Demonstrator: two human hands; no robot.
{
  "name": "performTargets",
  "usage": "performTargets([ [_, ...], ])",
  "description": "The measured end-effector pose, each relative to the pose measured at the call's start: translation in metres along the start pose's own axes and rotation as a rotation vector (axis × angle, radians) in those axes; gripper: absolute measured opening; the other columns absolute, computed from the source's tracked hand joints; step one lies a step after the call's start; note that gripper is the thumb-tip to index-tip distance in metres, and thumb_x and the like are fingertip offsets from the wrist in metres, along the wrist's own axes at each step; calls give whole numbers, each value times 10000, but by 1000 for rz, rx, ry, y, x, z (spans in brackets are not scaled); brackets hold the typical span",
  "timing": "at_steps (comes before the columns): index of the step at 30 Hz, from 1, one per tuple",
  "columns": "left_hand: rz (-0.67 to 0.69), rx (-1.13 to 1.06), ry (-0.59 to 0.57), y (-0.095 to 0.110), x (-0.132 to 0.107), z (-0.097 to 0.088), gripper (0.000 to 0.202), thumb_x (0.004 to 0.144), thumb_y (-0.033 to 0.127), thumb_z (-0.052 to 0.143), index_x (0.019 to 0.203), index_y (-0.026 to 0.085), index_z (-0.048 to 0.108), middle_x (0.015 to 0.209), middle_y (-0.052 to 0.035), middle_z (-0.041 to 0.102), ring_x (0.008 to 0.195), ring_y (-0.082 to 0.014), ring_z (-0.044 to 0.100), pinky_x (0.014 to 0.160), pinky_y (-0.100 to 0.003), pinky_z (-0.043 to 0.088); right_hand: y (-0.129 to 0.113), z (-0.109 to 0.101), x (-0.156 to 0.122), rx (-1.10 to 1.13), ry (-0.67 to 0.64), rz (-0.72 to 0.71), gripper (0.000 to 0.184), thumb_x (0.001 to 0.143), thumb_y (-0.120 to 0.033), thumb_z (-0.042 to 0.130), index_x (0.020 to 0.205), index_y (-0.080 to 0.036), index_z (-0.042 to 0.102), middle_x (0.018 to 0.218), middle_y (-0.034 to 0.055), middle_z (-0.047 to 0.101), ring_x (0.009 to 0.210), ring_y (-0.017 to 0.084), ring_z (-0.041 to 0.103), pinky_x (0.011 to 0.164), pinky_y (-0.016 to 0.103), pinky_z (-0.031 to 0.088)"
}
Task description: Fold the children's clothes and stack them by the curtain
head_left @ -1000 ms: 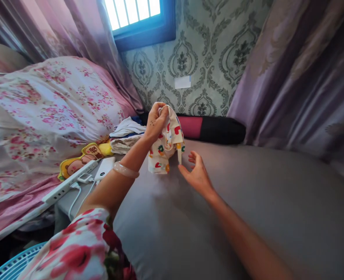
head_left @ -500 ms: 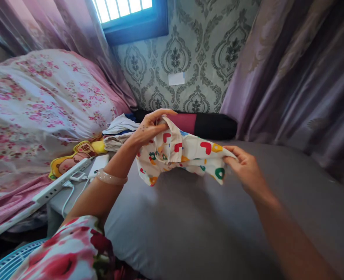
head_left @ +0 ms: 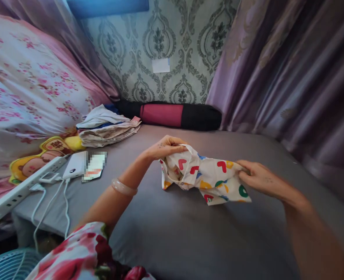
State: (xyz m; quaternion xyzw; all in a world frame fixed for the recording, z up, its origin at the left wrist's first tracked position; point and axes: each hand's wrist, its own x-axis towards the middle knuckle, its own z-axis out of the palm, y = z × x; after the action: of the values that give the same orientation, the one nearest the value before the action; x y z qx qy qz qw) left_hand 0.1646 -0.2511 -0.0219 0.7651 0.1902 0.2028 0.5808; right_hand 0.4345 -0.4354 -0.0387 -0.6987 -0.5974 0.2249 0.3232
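Note:
A small white shirt (head_left: 209,169) printed with red, yellow, green and blue shapes is stretched between my two hands, low over the grey bed sheet (head_left: 172,229). Fingers and thumb of my left hand (head_left: 168,147) pinch it at its upper left, beside what looks like a collar. At the other end, my right hand (head_left: 259,177) grips the upper right edge. The cloth sags in folds between them, with a loose corner hanging down. A pale bangle (head_left: 124,187) circles my left wrist.
Folded clothes (head_left: 109,126) lie at the back left, near a black and red bolster (head_left: 163,115) along the wall. On the left are a power strip (head_left: 26,186) with cables, a white power bank (head_left: 75,165), a phone (head_left: 94,167) and a yellow cushion (head_left: 32,169).
Both hands have lowered the shirt toward the sheet and shifted it rightward in view, still holding it. The view has tilted down, revealing the phone and more of the folded clothes.

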Motion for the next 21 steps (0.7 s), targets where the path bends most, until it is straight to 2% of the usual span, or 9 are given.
performTargets([
  [2, -6, -18, 3, 0, 7, 10, 342, 717, 433, 738, 922, 160, 744, 886, -53, 718, 767, -161, 631, 667, -254, 499, -14, 7, 3, -118, 154, -70, 299, 709, -267, 569, 960, -254, 731, 854, 44, 729, 593, 174, 607, 518, 280, 452],
  [3, -3, -29, 6, 0, 10, 14, 341, 716, 425, 742, 927, 157, 736, 882, -55, 716, 759, -157, 629, 660, -251, 496, -24, 13, 4, -133, 189, -94, 327, 748, -283, 565, 1038, -262, 714, 904, 46, 730, 597, 168, 606, 534, 286, 455],
  [6, 35, -81, 6, 2, 16, 23, 358, 732, 396, 738, 992, 155, 684, 850, -41, 693, 720, -129, 614, 631, -231, 477, -50, 37, 12, -39, 145, -171, 336, 837, -376, 569, 1136, -259, 667, 1040, 62, 714, 764, 199, 649, 626, 302, 488],
  [8, 81, -120, 18, 1, 18, 25, 382, 742, 377, 734, 1042, 165, 628, 826, -18, 668, 697, -111, 602, 621, -221, 467, -55, 53, 19, 62, 103, -184, 321, 842, -426, 592, 1094, -243, 665, 986, 60, 717, 813, 208, 656, 665, 307, 500],
  [11, 117, -136, 43, -4, 16, 20, 380, 729, 360, 746, 1015, 170, 583, 803, 4, 634, 681, -95, 584, 613, -212, 455, -49, 67, 26, 224, 44, -148, 308, 841, -491, 596, 979, -224, 664, 834, 34, 704, 725, 182, 647, 622, 290, 501],
  [16, -7, 10, 46, -9, 2, 4, 319, 697, 366, 766, 893, 157, 627, 815, -1, 635, 616, -71, 543, 517, -187, 387, -39, 61, 26, 411, 61, -76, 382, 786, -553, 648, 949, -209, 674, 845, 43, 707, 708, 166, 646, 586, 263, 510],
  [21, -84, -12, 33, -9, -6, -3, 319, 734, 451, 728, 792, 139, 698, 676, -10, 630, 550, -81, 506, 469, -198, 341, -43, 44, 23, 408, 81, -43, 438, 741, -614, 662, 894, -206, 710, 840, 54, 720, 696, 179, 644, 566, 268, 520],
])
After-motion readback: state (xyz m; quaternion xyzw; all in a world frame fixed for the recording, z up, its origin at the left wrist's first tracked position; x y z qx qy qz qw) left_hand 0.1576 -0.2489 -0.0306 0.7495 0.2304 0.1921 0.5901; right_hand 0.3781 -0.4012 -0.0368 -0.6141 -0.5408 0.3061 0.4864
